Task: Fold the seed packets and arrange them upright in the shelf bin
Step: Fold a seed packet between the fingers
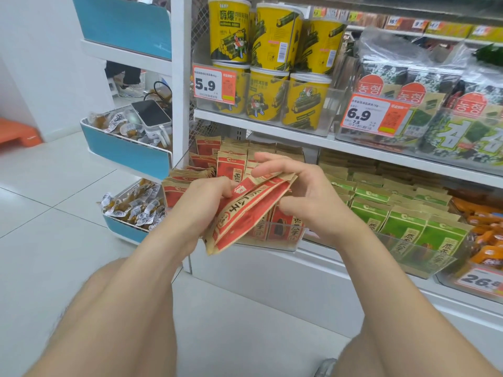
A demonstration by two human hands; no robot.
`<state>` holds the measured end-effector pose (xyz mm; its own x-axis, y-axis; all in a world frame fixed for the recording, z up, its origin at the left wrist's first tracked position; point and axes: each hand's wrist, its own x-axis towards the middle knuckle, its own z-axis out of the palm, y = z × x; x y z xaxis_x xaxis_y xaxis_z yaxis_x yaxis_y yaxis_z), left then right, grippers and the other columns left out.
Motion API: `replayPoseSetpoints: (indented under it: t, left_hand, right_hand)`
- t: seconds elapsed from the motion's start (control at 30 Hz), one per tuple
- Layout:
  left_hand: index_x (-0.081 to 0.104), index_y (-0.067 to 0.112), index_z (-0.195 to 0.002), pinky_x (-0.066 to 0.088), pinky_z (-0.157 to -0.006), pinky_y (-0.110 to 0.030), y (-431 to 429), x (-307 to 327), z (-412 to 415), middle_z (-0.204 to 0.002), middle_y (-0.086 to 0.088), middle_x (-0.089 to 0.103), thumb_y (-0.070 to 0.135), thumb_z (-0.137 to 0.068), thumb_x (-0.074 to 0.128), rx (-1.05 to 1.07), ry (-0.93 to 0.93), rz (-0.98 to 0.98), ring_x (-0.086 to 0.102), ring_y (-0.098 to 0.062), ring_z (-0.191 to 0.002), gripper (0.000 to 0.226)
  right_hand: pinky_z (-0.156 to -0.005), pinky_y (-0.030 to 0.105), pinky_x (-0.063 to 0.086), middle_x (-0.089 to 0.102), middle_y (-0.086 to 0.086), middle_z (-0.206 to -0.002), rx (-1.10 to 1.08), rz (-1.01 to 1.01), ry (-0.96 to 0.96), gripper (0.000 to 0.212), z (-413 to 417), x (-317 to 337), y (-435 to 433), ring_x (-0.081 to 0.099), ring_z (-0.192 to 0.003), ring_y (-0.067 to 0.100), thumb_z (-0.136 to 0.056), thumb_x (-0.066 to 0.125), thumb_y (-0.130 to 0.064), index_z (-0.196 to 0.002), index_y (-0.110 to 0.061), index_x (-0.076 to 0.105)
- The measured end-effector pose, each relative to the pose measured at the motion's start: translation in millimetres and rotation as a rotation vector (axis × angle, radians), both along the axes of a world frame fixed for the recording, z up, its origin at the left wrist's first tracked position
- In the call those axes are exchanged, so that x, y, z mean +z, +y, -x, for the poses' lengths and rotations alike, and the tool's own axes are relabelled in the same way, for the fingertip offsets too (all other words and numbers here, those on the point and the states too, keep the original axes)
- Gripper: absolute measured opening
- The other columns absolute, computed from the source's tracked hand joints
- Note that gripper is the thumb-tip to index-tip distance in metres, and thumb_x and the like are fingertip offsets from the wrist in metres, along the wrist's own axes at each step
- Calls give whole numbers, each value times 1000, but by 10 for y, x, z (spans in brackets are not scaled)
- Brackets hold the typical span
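Red seed packets [245, 213] below "5.9" tag [213, 85]

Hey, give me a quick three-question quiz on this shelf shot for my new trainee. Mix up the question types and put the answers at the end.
1. True or false: the red seed packets gripped by the left hand and right hand already stand in the clear bin.
2. Which packets sit just right of the shelved red packets? A. green packets B. blue packets C. purple packets
3. Fill in: the price tag in front of the yellow canisters reads ___.

Key: 1 false; 2 A; 3 5.9
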<state>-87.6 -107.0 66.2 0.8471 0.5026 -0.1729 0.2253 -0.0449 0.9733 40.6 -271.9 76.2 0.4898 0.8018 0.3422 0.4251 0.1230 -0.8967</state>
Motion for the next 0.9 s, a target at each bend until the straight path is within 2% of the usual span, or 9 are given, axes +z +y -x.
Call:
replayPoseSetpoints:
  t: [0.1,0.17,0.27,0.43,0.53,0.6,0.7,0.77,0.9]
  left_hand:
    - [85,16,-96,56,-67,-35,86,93,-48,-83,-10,81,8,-92,45,34,-12,19,71,-22,-61,41]
    - [85,16,-99,58,-61,-32,183,151,-97,-89,-9,83,7,-96,52,70,-11,-13,74,-20,-63,34]
    - [83,14,-105,66,-78,-38,390,221,-207,-94,-5,83,13,-100,62,106,-49,-41,80,-19,-81,22]
    - [77,19,-97,57,-68,-31,733,212,-364,-93,-2,80,-2,-94,55,267,-49,-498,75,-19,-90,30]
    - [78,25,-85,57,-79,-30,833,108,-362,-92,6,78,12,-94,61,89,21,-722,71,-13,-91,24]
    - [78,29,-79,57,-86,-33,856,24,-354,-85,15,77,33,-85,68,-79,50,-814,70,-7,-89,13]
    - [76,37,-85,51,-96,-38,909,-98,-422,-88,25,72,67,-65,64,-238,145,-1051,62,-3,-96,38]
    - [74,41,-97,42,-100,-42,977,-170,-485,-94,28,63,73,-68,72,-272,194,-1215,51,-6,-104,43]
    - [72,40,-90,34,-100,-43,1015,-178,-549,-90,22,58,62,-80,84,-261,214,-1331,46,-13,-108,27]
  right_hand:
    - [-94,32,58,73,0,-127,-36,-39,-72,30,-92,69,70,71,-120,18,-86,80,7,-109,-12,78]
    - [-93,32,61,74,2,-120,-82,-22,-143,23,-179,89,129,71,-116,19,-88,83,1,-103,-17,82]
    - [-98,40,61,77,-4,-117,-186,-26,-157,21,-307,93,189,72,-115,17,-90,85,-10,-101,-27,82]
    - [-89,46,63,80,-8,-91,-510,-56,-170,11,-458,56,280,76,-90,15,-96,79,-16,-104,-25,78]
    - [-78,51,63,77,-6,-82,-649,-103,-236,5,-520,20,386,75,-80,22,-94,76,-30,-94,-26,74]
    - [-72,35,56,71,-7,-74,-690,-84,-345,11,-509,13,481,66,-70,10,-96,75,-28,-89,-22,70]
    - [-62,24,40,58,-10,-68,-690,-3,-548,21,-424,-14,656,53,-63,9,-98,73,-25,-82,-19,60]
    - [-60,16,34,51,-13,-67,-654,55,-665,28,-378,-39,788,50,-63,6,-98,72,-23,-80,-24,51]
    - [-63,36,39,61,-4,-83,-573,261,-851,17,-339,-82,978,61,-81,26,-101,68,-28,-90,-23,56]
